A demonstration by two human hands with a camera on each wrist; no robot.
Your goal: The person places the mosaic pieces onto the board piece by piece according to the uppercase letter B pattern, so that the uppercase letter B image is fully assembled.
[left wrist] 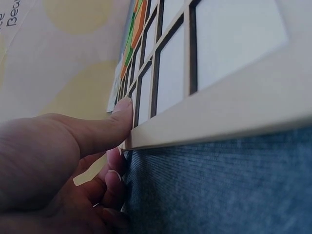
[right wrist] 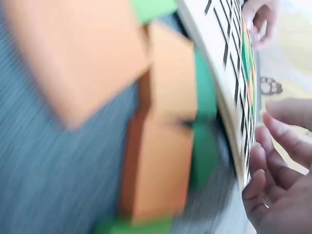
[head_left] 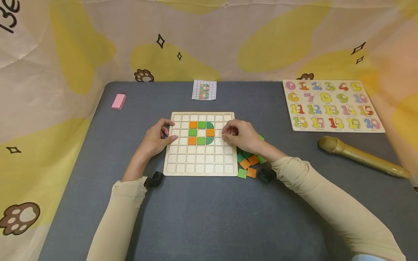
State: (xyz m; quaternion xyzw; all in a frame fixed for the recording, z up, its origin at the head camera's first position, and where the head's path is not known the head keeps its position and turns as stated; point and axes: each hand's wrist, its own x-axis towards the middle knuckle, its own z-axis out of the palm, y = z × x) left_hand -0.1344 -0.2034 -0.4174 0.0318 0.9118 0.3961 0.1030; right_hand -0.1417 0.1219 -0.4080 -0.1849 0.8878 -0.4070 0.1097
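A wooden grid board (head_left: pixel 200 169) lies flat mid-table. Set in its cells is a ring of orange, green and rounded dark green tiles (head_left: pixel 201 124) around one bare cell. My left hand (head_left: pixel 153 139) holds the board's left edge, thumb on the rim and fingers curled at its side in the left wrist view. Over the board's right edge hovers my right hand (head_left: pixel 243 135), fingers loosely bent; the right wrist view shows no tile between them. Loose orange and green tiles (head_left: pixel 251 172) lie below that hand, beside the board, partly hidden by the wrist.
A printed pattern card (head_left: pixel 204 95) lies behind the board. Far left is a pink block (head_left: pixel 119 101). To the right are a number puzzle board (head_left: pixel 333 105) and a gold microphone (head_left: pixel 362 156). A patterned cloth (head_left: pixel 209 40) hangs along the back.
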